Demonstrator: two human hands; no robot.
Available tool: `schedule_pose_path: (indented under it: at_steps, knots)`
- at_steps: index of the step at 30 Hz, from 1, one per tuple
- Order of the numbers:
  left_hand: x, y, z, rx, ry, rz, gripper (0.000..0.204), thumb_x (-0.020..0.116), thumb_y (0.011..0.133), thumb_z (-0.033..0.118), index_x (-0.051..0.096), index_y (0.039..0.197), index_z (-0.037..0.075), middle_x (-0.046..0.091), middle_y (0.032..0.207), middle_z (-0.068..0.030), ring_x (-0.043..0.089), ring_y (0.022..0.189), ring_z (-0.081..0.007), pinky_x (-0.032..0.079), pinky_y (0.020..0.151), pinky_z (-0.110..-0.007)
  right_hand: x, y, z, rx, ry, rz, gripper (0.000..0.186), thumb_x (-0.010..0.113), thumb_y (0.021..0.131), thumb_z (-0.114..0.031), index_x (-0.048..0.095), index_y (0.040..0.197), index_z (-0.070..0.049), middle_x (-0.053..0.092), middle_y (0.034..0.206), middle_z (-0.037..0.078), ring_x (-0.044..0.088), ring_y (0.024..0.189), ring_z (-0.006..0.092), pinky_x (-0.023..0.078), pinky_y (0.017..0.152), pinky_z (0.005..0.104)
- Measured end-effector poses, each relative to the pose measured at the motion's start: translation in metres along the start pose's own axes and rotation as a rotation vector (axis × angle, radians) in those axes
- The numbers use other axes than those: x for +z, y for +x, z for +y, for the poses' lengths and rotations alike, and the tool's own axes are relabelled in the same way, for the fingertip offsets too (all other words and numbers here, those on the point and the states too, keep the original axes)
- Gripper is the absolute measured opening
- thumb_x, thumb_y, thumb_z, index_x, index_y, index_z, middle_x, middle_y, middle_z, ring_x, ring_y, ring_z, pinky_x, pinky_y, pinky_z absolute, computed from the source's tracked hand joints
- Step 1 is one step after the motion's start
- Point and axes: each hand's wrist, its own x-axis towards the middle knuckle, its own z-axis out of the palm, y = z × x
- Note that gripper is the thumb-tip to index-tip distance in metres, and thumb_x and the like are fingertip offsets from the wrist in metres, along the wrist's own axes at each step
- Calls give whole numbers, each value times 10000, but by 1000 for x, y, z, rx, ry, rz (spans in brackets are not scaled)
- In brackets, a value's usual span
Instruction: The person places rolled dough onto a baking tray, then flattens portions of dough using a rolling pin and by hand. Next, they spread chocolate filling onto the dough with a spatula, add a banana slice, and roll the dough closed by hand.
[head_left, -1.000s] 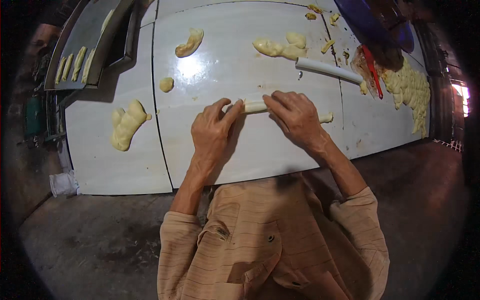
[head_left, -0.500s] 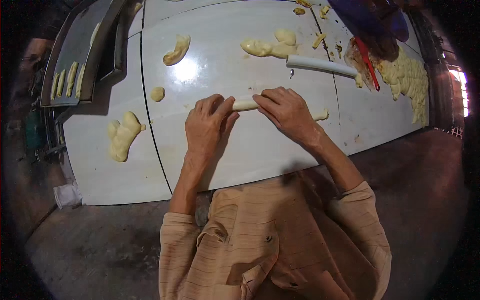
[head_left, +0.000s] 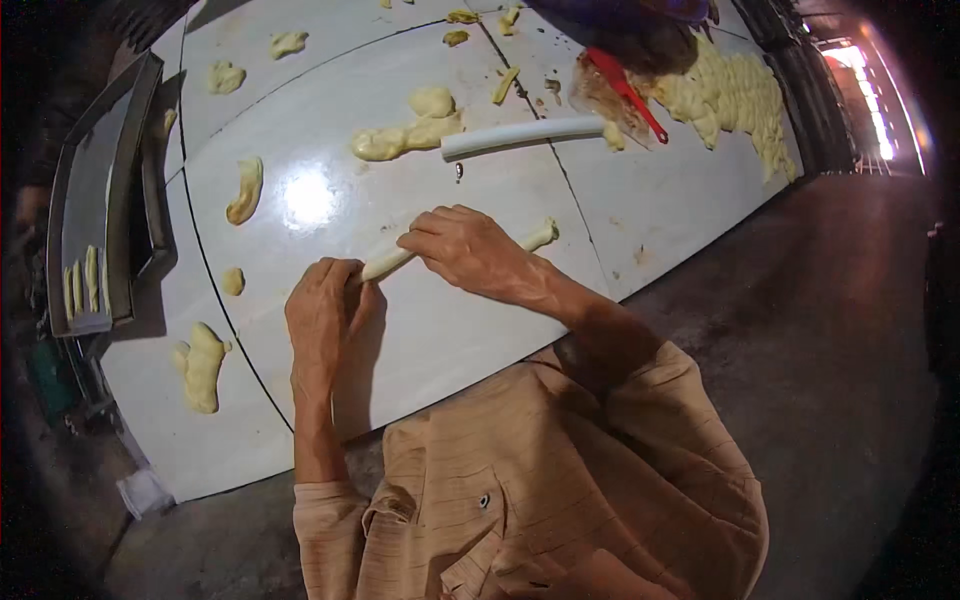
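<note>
A long thin roll of pale yellow dough [head_left: 388, 264] lies on the white tabletop [head_left: 500, 330]. My left hand [head_left: 322, 315] presses down on its left end. Over its middle lies my right hand [head_left: 468, 250], palm down with fingers flat. The right end of the roll [head_left: 541, 235] pokes out past my right hand. Most of the roll is hidden under both hands.
Lumps of dough lie around: one [head_left: 202, 365] at the near left, a small ball [head_left: 233, 281], a curved piece [head_left: 245, 189], a larger mass [head_left: 405, 135]. A white rolling pin [head_left: 522, 136], a red-handled tool [head_left: 628, 92], a dough pile [head_left: 735, 95], and a tray [head_left: 95, 230] holding dough sticks.
The view has shifted, so the table now sits tilted in the picture. My hands have stayed on the dough roll, which looks longer and thinner than before.
</note>
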Motion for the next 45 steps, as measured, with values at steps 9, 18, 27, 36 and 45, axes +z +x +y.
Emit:
schedule_pose_path:
  at_steps: [9,18,27,36,45]
  knots:
    - [19,32,61,157,-145,63,199,772,836,94,718,1028,87,696,916,-74,671,837,-292,547,733,-396,-85,-34,24,56,-20,84,279,688,841,-76,694,1117,-33,678,1036,137,659,973,334,535,847,435]
    - [76,42,81,54,-174,21,252,765,874,153,739,1114,82,710,959,-93,682,872,-286,562,740,-389,-103,-75,56,233,-3,8,254,647,930,-73,706,1168,-6,693,1070,154,673,981,332,548,840,394]
    - [74,21,116,186,-230,-96,401,838,778,196,705,1137,78,706,1006,-124,693,878,-328,559,747,-433,-127,-105,52,316,194,-150,540,773,848,-201,625,1336,-26,649,1145,138,657,995,305,534,865,394]
    - [99,26,123,217,-125,6,356,802,837,237,686,1168,173,678,1037,-27,666,928,-234,525,728,-381,-107,-117,66,218,24,-85,250,762,875,-157,704,1083,-29,671,1008,107,676,881,294,548,780,401]
    - [125,46,145,285,-31,101,300,696,872,167,694,1170,128,680,1053,-28,662,1000,-217,526,793,-381,-105,-119,61,408,287,-4,227,707,940,-109,685,1124,20,714,996,156,703,868,265,554,780,359]
